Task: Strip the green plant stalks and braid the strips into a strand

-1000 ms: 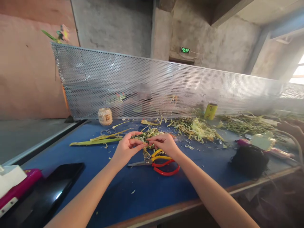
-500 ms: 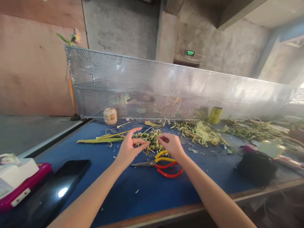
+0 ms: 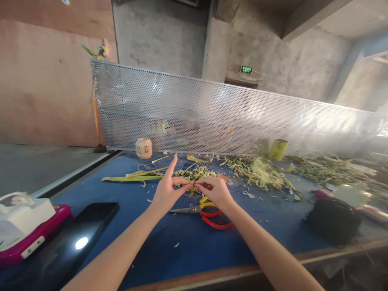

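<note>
My left hand (image 3: pixel 167 189) pinches a tiny yellowish plant piece (image 3: pixel 191 182) between thumb and forefinger, another finger pointing up. Against it, fingertip to fingertip, my right hand (image 3: pixel 216 190) is also closed in a pinch; what lies in its fingers is too small to make out. Both hands hover before a heap of short greenish plant clippings (image 3: pixel 197 171). Scissors (image 3: pixel 209 212) with red and yellow handles lie on the blue tabletop (image 3: pixel 182 250) below, partly hidden by my right hand. Long pale-green stalks (image 3: pixel 133 178) rest left of my left hand.
A perforated metal screen (image 3: pixel 182 97) runs behind the table. Along it stand a twine-wrapped jar (image 3: pixel 144 148) and a yellow-green cup (image 3: pixel 278 149). Shredded plant strips (image 3: pixel 260 171) lie right. A phone (image 3: pixel 91 226) and a magenta power strip (image 3: pixel 39 234) are left; a black bundle (image 3: pixel 332 221) is right.
My right hand has moved left, so its fingertips now meet those of my left hand. My left hand's raised finger points more upright. The view has shifted slightly.
</note>
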A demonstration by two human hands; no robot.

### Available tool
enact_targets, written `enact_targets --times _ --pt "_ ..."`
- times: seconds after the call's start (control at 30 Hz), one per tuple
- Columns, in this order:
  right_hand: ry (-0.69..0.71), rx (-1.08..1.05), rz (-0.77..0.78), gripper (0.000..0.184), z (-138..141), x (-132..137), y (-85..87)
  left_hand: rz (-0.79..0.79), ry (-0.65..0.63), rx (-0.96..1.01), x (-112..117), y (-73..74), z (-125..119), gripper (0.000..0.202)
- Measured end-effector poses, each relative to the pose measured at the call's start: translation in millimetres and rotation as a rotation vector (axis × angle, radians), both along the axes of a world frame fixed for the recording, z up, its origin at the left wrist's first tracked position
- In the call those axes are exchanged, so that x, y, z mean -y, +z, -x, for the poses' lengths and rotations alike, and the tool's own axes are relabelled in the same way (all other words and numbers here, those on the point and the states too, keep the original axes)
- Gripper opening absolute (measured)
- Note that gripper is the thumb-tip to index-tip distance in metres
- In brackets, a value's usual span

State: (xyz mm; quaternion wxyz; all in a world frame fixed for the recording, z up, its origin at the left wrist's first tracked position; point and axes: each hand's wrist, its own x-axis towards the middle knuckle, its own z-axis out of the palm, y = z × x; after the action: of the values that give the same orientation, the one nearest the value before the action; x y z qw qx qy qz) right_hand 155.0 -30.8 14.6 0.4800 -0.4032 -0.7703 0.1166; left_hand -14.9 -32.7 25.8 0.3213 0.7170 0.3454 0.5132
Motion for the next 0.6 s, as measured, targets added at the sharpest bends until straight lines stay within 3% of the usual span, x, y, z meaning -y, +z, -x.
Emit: enact_targets --times 0.3,0.6 --pt "0.165 -0.304 0.215 0.012 2.9 -4.1 -3.8 0.015 -0.04 0.046 1.2 1.0 -1.8 0.09" --pt "0.189 -0.415 0.289 0.006 8.3 1.6 1.1 0.02 -0.026 0.05 0.8 0.2 -3.4 0.081"
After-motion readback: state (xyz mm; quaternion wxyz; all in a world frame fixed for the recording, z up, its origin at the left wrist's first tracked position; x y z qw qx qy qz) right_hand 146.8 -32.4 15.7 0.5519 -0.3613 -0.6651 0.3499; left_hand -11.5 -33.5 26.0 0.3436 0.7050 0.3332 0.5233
